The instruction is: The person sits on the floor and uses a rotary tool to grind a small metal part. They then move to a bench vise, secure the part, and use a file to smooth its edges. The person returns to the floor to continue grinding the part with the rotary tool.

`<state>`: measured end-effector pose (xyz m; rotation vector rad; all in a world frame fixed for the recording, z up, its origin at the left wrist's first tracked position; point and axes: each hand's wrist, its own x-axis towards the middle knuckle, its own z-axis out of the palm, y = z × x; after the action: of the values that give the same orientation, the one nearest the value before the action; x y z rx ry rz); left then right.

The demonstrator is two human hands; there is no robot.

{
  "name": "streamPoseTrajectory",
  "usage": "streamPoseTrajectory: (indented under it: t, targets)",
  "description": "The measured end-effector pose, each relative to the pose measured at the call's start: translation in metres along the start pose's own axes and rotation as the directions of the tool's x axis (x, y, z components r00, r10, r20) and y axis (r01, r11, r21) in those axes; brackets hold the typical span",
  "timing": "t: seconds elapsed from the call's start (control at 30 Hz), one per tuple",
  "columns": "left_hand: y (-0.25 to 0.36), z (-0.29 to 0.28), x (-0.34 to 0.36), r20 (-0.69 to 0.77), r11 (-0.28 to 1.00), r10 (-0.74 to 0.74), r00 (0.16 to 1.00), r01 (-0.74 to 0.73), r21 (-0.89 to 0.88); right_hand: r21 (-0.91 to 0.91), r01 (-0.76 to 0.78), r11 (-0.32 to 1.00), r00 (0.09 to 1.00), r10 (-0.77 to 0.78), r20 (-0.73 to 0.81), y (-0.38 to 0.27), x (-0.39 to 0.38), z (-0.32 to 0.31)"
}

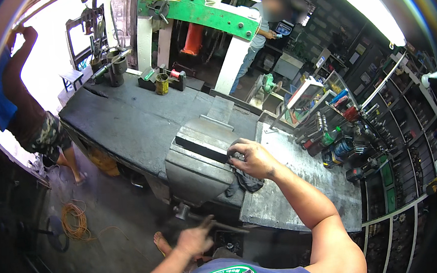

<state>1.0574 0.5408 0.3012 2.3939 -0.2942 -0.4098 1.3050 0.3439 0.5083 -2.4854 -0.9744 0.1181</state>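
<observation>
A large grey bench vise (193,175) sits at the workbench's front edge, with a dark gap between its jaws. My right hand (247,158) is at the right end of the jaws, fingers curled on a small dark metal part (237,156). My left hand (194,238) is low by the vise's handle (234,227), smeared by motion; whether it grips the bar I cannot tell. A dark crumpled cloth (249,183) lies just beneath my right hand.
The dark bench (112,118) holds a yellow can (162,85); a steel plate (302,191) and tools stand right. A green-beamed press (206,14) rises behind. Two people stand nearby, one far left (6,104), one behind the press (255,49). An orange cord (76,220) lies on the floor.
</observation>
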Motion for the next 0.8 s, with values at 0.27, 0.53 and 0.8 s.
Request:
streamPoseTrajectory:
  t: [0.27,0.53,0.8]
  targets:
    - [-0.021,-0.081,-0.014,-0.678,0.756,-0.070,0.732,-0.404,-0.515,0.004,0.032,0.999,0.999,-0.032,0.018,0.000,-0.003,-0.003]
    - [-0.070,-0.053,0.017,-0.092,0.769,-0.542,0.835,0.449,-0.455,-0.034,0.131,0.991,0.991,-0.130,0.045,0.002,0.001,-0.008]
    - [0.034,-0.025,-0.006,-0.380,0.891,0.264,0.886,-0.375,-0.256,-0.051,0.094,0.994,0.994,-0.090,0.066,0.003,0.001,-0.006]
